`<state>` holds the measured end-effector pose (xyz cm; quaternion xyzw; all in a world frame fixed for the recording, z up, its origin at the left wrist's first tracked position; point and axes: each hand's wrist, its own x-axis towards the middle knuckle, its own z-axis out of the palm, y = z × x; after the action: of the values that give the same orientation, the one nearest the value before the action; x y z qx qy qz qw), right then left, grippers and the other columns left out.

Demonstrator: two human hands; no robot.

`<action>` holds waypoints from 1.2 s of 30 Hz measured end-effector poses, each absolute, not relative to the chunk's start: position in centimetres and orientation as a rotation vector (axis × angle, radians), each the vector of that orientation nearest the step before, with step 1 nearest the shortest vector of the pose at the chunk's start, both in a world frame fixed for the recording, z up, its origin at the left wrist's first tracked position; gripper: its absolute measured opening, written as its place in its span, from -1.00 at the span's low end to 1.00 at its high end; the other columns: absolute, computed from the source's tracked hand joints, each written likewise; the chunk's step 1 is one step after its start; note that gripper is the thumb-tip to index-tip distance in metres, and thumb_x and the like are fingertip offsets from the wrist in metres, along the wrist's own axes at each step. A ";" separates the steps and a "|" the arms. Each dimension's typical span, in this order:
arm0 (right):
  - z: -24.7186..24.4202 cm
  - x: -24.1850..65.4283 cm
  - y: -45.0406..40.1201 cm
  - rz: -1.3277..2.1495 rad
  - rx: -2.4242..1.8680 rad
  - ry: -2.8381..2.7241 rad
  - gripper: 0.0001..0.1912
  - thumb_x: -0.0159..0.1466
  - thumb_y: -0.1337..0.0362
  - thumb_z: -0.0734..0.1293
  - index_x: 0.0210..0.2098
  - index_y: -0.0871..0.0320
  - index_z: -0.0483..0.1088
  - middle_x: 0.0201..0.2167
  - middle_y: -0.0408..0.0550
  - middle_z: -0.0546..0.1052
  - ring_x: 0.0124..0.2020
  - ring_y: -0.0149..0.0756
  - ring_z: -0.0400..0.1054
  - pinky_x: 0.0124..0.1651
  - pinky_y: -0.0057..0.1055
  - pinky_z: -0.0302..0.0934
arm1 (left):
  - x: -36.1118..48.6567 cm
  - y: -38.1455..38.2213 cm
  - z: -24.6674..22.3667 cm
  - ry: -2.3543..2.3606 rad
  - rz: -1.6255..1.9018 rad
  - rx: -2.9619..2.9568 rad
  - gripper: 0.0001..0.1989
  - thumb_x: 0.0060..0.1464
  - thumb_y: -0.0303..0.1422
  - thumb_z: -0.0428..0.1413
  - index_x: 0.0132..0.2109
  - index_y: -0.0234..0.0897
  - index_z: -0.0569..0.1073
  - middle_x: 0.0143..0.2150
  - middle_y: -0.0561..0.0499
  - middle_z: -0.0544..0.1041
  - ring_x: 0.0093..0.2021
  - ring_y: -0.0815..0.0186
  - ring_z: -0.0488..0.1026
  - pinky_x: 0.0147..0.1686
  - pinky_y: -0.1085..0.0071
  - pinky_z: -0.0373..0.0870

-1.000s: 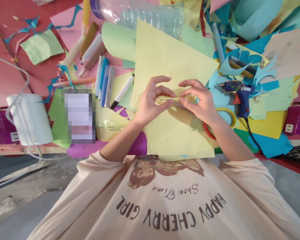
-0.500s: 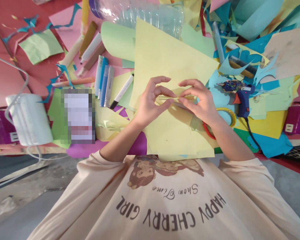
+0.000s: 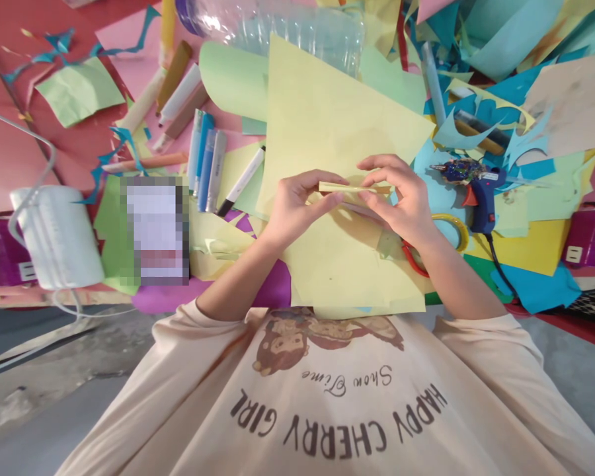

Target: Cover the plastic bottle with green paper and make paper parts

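Between my two hands is a narrow folded strip of pale yellow paper point(image 3: 344, 189), held level above larger yellow sheets point(image 3: 337, 125). My left hand point(image 3: 305, 201) pinches its left part between thumb and fingers. My right hand point(image 3: 396, 192) grips the right part with thumb and forefinger, its other fingers curled above. Part of the strip is hidden behind my fingers. Beside my right wrist lie scissors with a yellow and red handle point(image 3: 456, 228), partly covered by the forearm.
A blue glue gun point(image 3: 483, 192) rests on the right among paper scraps. To the left are several markers point(image 3: 208, 162), a phone with a blurred screen point(image 3: 155, 231) and a white cylinder wrapped with cable point(image 3: 59, 238). A clear plastic bottle point(image 3: 282, 30) lies at the back.
The fingers of my left hand have come down and flattened along the strip. More of the strip's face now shows between my hands; my right hand has shifted slightly.
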<state>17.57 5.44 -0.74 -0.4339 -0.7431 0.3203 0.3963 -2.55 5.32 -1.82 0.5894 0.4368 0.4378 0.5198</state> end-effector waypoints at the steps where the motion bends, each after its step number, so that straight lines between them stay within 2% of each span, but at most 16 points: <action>1: -0.7 17.6 5.4 0.815 -1.098 -1.879 -0.85 0.27 0.09 0.32 -0.30 0.00 0.41 -0.07 -0.09 0.53 0.01 -0.18 0.42 0.11 -0.05 0.30 | -2.6 5.3 -1.7 1.065 1.030 1.391 -0.77 0.02 -0.18 0.25 -0.25 -0.24 0.57 -0.26 -0.01 0.64 -0.25 0.34 0.58 -0.23 0.42 0.49; 7: -0.6 17.6 5.3 0.827 -1.103 -1.877 -0.84 0.28 0.07 0.31 -0.30 -0.02 0.42 -0.07 -0.09 0.53 0.00 -0.18 0.42 0.11 -0.06 0.31 | -2.6 5.3 -1.5 1.071 1.039 1.407 -0.80 -0.01 -0.18 0.28 -0.30 -0.20 0.61 -0.33 0.01 0.63 -0.33 0.36 0.55 -0.29 0.41 0.46; 24: -0.4 17.5 5.3 0.806 -1.130 -1.876 -0.86 0.27 0.09 0.31 -0.33 -0.02 0.43 -0.09 -0.10 0.54 -0.04 -0.18 0.44 0.05 -0.06 0.36 | -2.9 5.5 -1.8 1.065 1.150 1.552 -0.88 -0.04 -0.19 0.30 -0.31 -0.05 0.63 -0.34 0.07 0.64 -0.34 0.35 0.56 -0.30 0.37 0.49; 27: -0.4 17.5 5.3 0.812 -1.138 -1.885 -0.85 0.28 0.08 0.30 -0.32 -0.02 0.43 -0.08 -0.10 0.53 -0.03 -0.19 0.44 0.07 -0.05 0.35 | -2.9 5.5 -1.9 1.094 1.123 1.534 -0.81 -0.03 -0.15 0.29 -0.25 -0.05 0.63 -0.27 0.07 0.66 -0.27 0.32 0.58 -0.21 0.35 0.52; 31: -0.4 17.5 5.3 0.818 -1.116 -1.903 -0.85 0.29 0.09 0.30 -0.31 -0.01 0.43 -0.08 -0.11 0.54 0.00 -0.19 0.43 0.08 -0.05 0.34 | -3.0 5.3 -1.9 1.064 1.031 1.452 -0.58 -0.05 -0.12 0.29 -0.01 -0.09 0.57 -0.15 0.03 0.66 -0.12 0.25 0.60 -0.04 0.28 0.54; 33: -0.4 17.5 5.3 0.818 -1.101 -1.915 -0.87 0.28 0.11 0.31 -0.31 -0.01 0.43 -0.07 -0.11 0.54 0.00 -0.19 0.43 0.08 -0.06 0.34 | -3.0 5.3 -1.7 1.029 0.989 1.442 -0.61 -0.03 -0.15 0.29 -0.02 -0.09 0.57 -0.12 0.01 0.65 -0.08 0.23 0.59 0.00 0.27 0.53; 36: -0.5 17.5 5.3 0.806 -1.072 -1.917 -0.89 0.27 0.12 0.33 -0.31 -0.01 0.43 -0.08 -0.11 0.54 -0.01 -0.19 0.44 0.08 -0.07 0.34 | -3.0 5.2 -1.4 0.987 0.970 1.476 -0.76 0.03 -0.23 0.26 -0.11 -0.07 0.62 -0.12 0.02 0.66 -0.10 0.26 0.60 -0.03 0.32 0.53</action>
<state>17.51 5.35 -0.49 -0.4219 -0.7543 0.3172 0.3904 -3.05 5.23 -1.35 0.6184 0.4134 0.4064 0.5306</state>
